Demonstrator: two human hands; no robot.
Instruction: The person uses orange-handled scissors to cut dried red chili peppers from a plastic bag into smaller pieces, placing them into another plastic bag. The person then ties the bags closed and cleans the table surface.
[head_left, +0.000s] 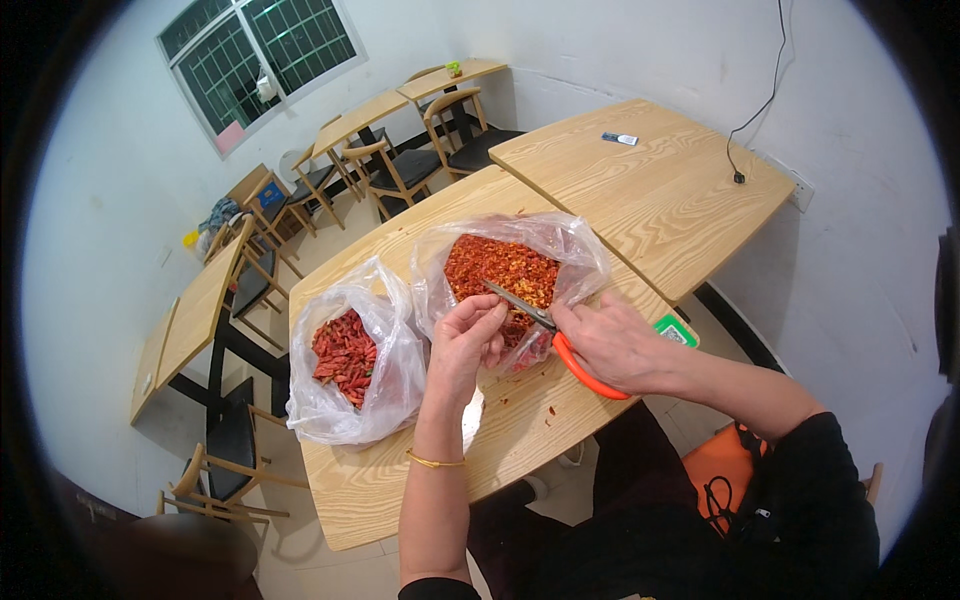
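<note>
My right hand (611, 337) grips orange-handled scissors (585, 371), their dark metal blades pointing left over a clear plastic bag (585, 255) of cut dried red chilies (502, 262). Close to the blade tips is my left hand (471, 330), thumb and fingertips pinched together; whatever is between them is too small to make out. To the left, a second clear plastic bag (405, 375) stands open with whole dried red chilies (345, 356) inside. Both bags rest on a light wooden table (360, 495).
Small chili bits lie near the table's front edge. A green card with a printed code (675, 330) is at the right corner. Another wooden table (675, 187) adjoins behind, bearing a small blue-and-white packet (619, 139) and a black cable plug (739, 178). Chairs and tables stand farther left.
</note>
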